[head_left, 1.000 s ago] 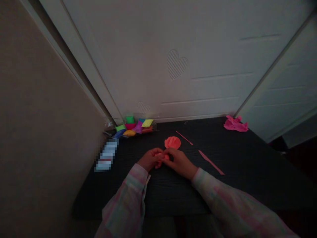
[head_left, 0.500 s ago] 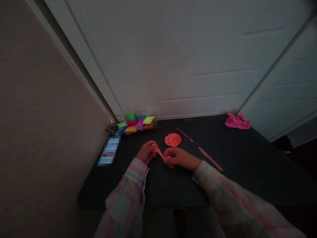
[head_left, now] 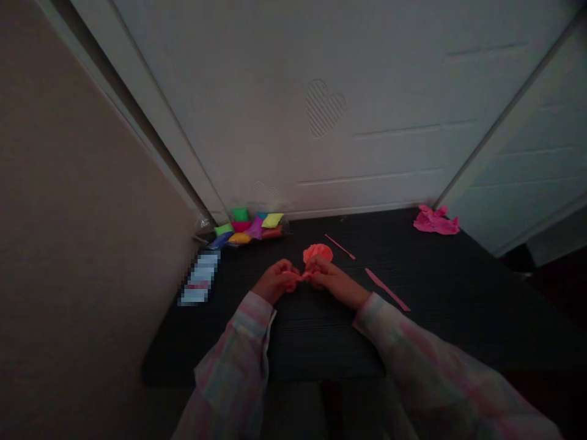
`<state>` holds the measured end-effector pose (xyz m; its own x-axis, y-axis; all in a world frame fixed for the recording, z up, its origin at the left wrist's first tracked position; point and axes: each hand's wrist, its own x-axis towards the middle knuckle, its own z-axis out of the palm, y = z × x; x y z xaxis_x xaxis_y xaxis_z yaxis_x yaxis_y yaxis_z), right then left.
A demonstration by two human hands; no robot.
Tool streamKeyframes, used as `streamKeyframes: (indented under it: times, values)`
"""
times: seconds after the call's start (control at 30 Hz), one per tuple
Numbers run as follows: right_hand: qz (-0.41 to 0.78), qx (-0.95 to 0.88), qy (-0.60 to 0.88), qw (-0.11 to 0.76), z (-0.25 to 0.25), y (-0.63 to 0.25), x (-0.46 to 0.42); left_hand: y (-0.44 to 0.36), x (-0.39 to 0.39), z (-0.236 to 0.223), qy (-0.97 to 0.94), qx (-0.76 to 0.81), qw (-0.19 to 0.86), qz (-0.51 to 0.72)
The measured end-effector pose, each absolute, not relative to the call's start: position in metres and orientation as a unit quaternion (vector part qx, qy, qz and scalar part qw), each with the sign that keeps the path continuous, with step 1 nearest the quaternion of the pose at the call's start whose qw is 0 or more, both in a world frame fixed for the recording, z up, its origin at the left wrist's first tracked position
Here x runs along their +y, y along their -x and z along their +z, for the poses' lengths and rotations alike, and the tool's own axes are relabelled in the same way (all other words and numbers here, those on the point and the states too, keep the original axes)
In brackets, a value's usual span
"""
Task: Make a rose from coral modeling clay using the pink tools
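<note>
My left hand [head_left: 276, 281] and my right hand [head_left: 331, 280] meet over the dark table [head_left: 449, 305], fingers pinched together on a small strip of pink clay [head_left: 300, 277] stretched between them. Just beyond my right fingers lies a flattened orange-pink clay disc [head_left: 316, 252]. Both arms wear pale pastel striped sleeves.
A bag of coloured clay packets [head_left: 247, 227] sits at the back left by the wall. A thin pink stick [head_left: 340, 246] and a longer pink modelling tool [head_left: 387, 289] lie to the right of my hands. A crumpled pink wrapper [head_left: 435, 221] rests at the far right corner.
My hands have drawn closer together and moved slightly away from me, toward the clay disc. The pink strip between them is now shorter.
</note>
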<state>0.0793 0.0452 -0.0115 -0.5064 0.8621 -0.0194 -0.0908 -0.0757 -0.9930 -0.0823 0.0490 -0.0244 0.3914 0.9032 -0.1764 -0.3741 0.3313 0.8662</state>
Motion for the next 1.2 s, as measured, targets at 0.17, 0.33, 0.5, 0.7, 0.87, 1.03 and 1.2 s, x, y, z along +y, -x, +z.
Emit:
streamKeyframes:
  times: [0.17, 0.33, 0.5, 0.7, 0.87, 1.03, 1.2]
  values:
    - [0.554, -0.664, 0.372, 0.338, -0.011, -0.077, 0.041, 0.078, 0.047, -0.024, -0.395, 0.366, 0.733, 0.415]
    - [0.471, -0.719, 0.403, 0.314, -0.009, -0.075, 0.037, 0.078, 0.046, -0.026, -0.393, 0.364, 0.736, 0.414]
    - [0.459, -0.729, 0.409, 0.301, -0.007, -0.077, 0.039, 0.076, 0.046, -0.028, -0.419, 0.36, 0.741, 0.381]
    - [0.654, -0.665, 0.319, 0.168, -0.012, -0.075, 0.034, 0.092, 0.061, -0.027, -0.349, 0.449, 0.58, 0.583]
    - [0.738, -0.601, 0.265, 0.153, -0.017, -0.07, 0.03, 0.1, 0.069, -0.031, -0.369, 0.51, 0.473, 0.617]
    - [0.764, -0.507, 0.278, 0.284, -0.018, -0.074, 0.037, 0.095, 0.064, -0.033, -0.438, 0.562, 0.383, 0.588]
    - [0.802, -0.427, 0.212, 0.36, -0.017, -0.076, 0.036, 0.098, 0.062, -0.034, -0.448, 0.609, 0.314, 0.575]
